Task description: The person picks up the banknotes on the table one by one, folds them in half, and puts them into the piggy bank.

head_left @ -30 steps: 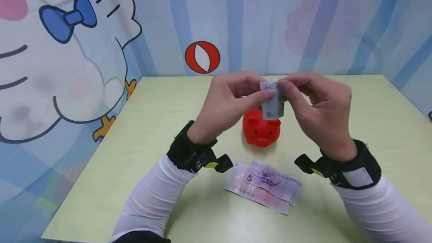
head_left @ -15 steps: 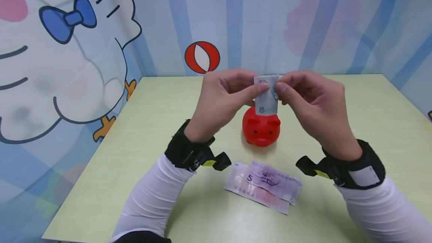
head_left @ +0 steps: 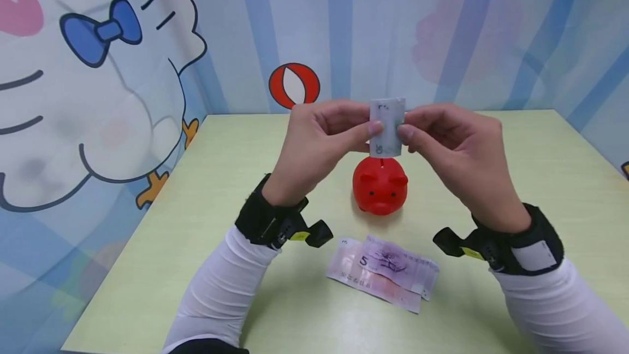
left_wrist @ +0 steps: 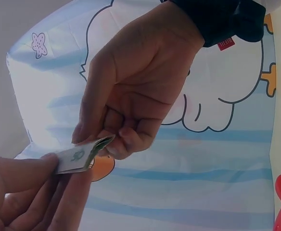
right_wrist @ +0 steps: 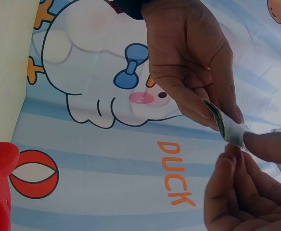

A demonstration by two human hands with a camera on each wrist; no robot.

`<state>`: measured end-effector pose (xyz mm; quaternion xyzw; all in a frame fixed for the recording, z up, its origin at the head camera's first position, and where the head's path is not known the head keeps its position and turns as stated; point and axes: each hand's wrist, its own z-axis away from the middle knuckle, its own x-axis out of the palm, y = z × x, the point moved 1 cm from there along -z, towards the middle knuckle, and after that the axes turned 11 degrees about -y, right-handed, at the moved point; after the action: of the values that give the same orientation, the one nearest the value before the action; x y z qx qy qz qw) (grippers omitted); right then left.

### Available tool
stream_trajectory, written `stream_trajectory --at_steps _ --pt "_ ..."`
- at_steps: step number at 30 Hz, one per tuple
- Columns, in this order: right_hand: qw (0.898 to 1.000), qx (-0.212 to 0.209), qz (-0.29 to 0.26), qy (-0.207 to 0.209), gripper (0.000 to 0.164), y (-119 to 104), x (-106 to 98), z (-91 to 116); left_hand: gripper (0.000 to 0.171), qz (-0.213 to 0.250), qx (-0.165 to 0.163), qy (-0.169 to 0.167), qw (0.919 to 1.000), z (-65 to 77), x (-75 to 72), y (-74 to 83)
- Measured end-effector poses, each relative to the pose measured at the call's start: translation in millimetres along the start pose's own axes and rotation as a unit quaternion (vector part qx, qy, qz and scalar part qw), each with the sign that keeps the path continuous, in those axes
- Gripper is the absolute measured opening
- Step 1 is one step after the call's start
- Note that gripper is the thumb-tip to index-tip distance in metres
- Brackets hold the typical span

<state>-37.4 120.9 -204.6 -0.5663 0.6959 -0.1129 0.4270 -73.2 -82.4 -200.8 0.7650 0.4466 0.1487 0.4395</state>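
Note:
Above the table both hands hold a small folded banknote (head_left: 387, 116) with pale grey-green printing. My left hand (head_left: 319, 149) pinches its left side, thumb toward the camera. On its right edge, my right hand (head_left: 459, 160) pinches with thumb and fingers. The folded layers of the banknote (left_wrist: 75, 158) show at one end in the left wrist view, as does the banknote (right_wrist: 232, 130) edge in the right wrist view. Just below the hands stands a red piggy bank (head_left: 380, 190), facing the camera, with a slot visible on its top.
Two banknotes lie overlapped in front of the piggy bank: a purple 5 note (head_left: 398, 261) on top of a pinkish note (head_left: 344, 258). The pale yellow table (head_left: 196, 234) meets a printed cloth backdrop (head_left: 368, 31) behind and at the left.
The folded banknote has risen with both hands and shifted slightly left. It now faces the camera more squarely, and the slot of the piggy bank has come into view.

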Motion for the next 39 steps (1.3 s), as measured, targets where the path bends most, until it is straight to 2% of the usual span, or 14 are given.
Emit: stream_trajectory --at_steps 3,6,10,14,17,23,26,33,38,39 --pt "1.000 0.020 -0.006 -0.022 0.022 -0.7 -1.3 0.5 0.025 0.005 0.008 0.011 0.9999 0.1 -1.2 0.5" --pt "1.000 0.014 0.003 -0.023 0.022 0.1 0.1 -0.1 0.025 0.007 0.018 0.019 0.9996 0.0 -1.5 0.5" --pt "0.999 -0.044 0.019 0.016 0.027 2.4 3.9 -2.2 0.025 -0.010 0.034 0.032 0.9989 0.2 -1.8 -1.4" --pt "0.995 -0.096 0.005 0.037 0.034 1.4 6.2 -4.1 0.023 -0.031 0.047 0.041 0.9976 0.1 -1.9 -2.9" --pt "0.993 -0.111 -0.019 0.035 0.035 -1.9 7.4 -5.0 0.023 -0.013 0.055 0.026 0.9981 -0.6 0.4 -2.7" --pt "0.992 -0.116 -0.046 0.026 0.030 -5.3 7.5 -3.3 0.023 0.014 0.067 -0.037 0.9969 -1.5 7.0 -4.7" --pt "0.993 -0.105 -0.044 0.025 0.026 -4.2 6.5 -1.3 0.022 0.001 0.064 -0.046 0.9969 -1.5 7.9 -6.0" --pt "0.995 -0.098 -0.002 0.026 0.024 -1.3 5.3 -0.2 0.021 -0.062 0.032 -0.026 0.9972 -2.5 7.4 -8.0" --pt "0.995 -0.089 0.007 0.037 0.024 -2.1 5.0 0.4 0.020 -0.064 0.020 -0.039 0.9970 -2.9 7.2 -9.3" --pt "0.995 -0.085 0.001 0.043 0.023 -4.3 5.1 0.6 0.018 -0.062 0.015 -0.042 0.9971 -2.2 8.0 -5.7"
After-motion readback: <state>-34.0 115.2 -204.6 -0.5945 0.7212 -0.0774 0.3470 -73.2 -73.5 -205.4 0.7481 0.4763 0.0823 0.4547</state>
